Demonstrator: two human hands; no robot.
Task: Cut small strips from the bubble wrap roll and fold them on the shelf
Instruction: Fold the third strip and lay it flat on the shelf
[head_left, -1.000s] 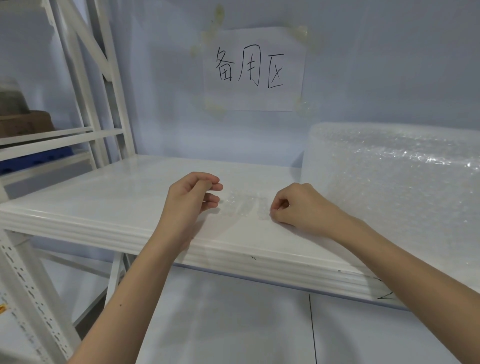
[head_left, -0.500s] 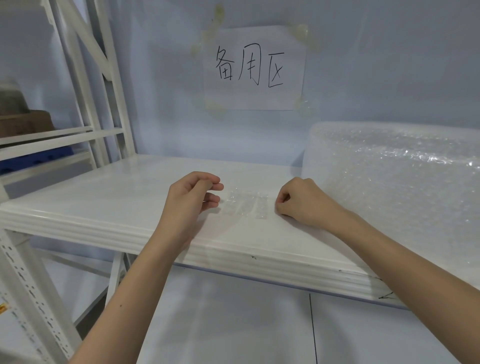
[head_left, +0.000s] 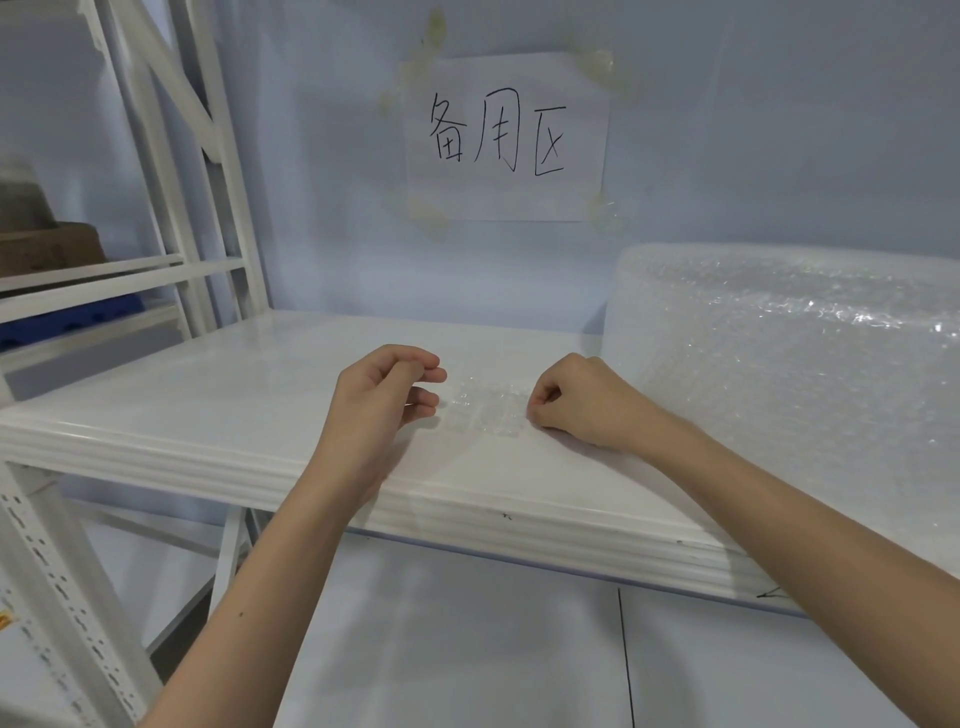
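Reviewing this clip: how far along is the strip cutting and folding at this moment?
Done: one small strip is cut free and lies flat on the shelf, beside the bubble wrap roll. In hand: the left hand and right hand sit at its two ends, fingers curled. Left: no fold shows yet; further strips remain.

left hand (head_left: 382, 400) – right hand (head_left: 582, 402) | pinching strip (head_left: 485, 410) | shelf (head_left: 208, 395)

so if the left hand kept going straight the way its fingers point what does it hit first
Most likely the bubble wrap strip lying flat on the shelf: the left hand points right, fingertips just short of its near edge. Beyond the strip sits the right hand. Height above the shelf is hard to judge.
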